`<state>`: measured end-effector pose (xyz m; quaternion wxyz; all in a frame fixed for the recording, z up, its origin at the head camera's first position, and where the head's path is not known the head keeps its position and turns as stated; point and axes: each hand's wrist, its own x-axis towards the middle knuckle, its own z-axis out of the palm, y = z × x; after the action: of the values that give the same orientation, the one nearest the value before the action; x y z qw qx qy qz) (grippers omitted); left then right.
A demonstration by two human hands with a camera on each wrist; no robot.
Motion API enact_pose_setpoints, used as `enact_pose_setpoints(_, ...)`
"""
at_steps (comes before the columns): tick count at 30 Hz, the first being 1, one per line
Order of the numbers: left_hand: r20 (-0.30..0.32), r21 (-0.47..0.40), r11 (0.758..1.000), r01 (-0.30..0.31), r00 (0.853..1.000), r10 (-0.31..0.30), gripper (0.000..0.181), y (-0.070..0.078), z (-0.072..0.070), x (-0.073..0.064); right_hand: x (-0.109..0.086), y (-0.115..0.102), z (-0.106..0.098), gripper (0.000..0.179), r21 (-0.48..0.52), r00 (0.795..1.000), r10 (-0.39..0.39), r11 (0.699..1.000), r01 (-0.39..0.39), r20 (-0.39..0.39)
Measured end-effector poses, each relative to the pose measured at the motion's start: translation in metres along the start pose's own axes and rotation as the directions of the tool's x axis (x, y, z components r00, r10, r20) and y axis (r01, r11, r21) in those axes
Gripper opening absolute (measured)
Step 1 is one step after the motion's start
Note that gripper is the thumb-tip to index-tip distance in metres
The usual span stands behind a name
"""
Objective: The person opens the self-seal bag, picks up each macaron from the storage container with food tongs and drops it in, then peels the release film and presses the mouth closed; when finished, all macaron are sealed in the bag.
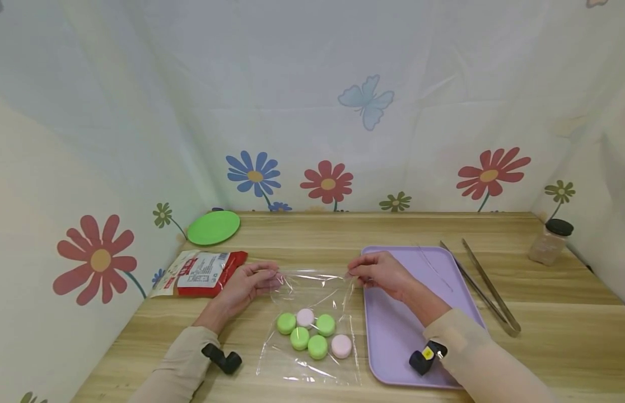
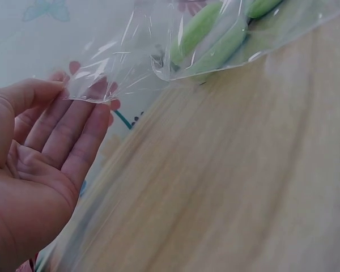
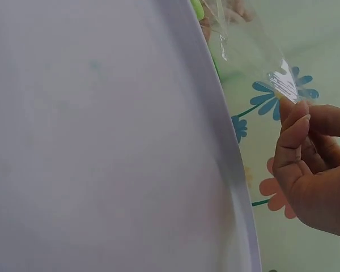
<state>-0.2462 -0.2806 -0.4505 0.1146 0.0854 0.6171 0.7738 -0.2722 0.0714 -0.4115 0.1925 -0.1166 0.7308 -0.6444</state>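
Note:
A clear plastic bag lies on the table with several green macarons and two pink macarons inside. My left hand pinches the bag's far left corner between thumb and fingers; in the left wrist view that hand has its other fingers stretched out beneath the film. At the far right corner my right hand pinches the film, and the right wrist view shows this hand with thumb and forefinger together on it. The bag's far edge is stretched between both hands.
Under the right forearm lies a purple tray with a thin wire-like strip on it. Metal tongs rest at its right, and a black-lidded jar stands farther right. A red and white packet and green plate are left.

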Motion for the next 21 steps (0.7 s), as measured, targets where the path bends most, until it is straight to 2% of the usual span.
enact_pose_setpoints(4,-0.013,0.023,1.000,0.006,1.000,-0.005,0.017,-0.0014,-0.0006,0.0007,-0.0001,0.0006,0.0002,0.023,-0.039,1.000,-0.024,0.999,0.023,-0.003)
enact_pose_setpoints(11,-0.063,0.093,0.996,0.012,0.998,-0.006,0.037,-0.0033,0.0015,0.0021,-0.0003,0.0013,0.0000,0.019,-0.067,0.999,-0.049,0.997,0.048,-0.004)
enact_pose_setpoints(16,-0.090,0.130,0.991,0.005,0.996,0.007,0.035,-0.0012,0.0047,0.0011,0.0005,0.0013,-0.0005,0.016,-0.112,0.998,-0.062,0.992,0.060,-0.012)
enact_pose_setpoints(21,-0.092,0.175,0.985,-0.007,0.995,0.024,0.034,0.0010,0.0085,-0.0002,0.0011,0.0029,-0.0002,0.011,-0.203,0.995,-0.094,0.976,0.084,-0.036)
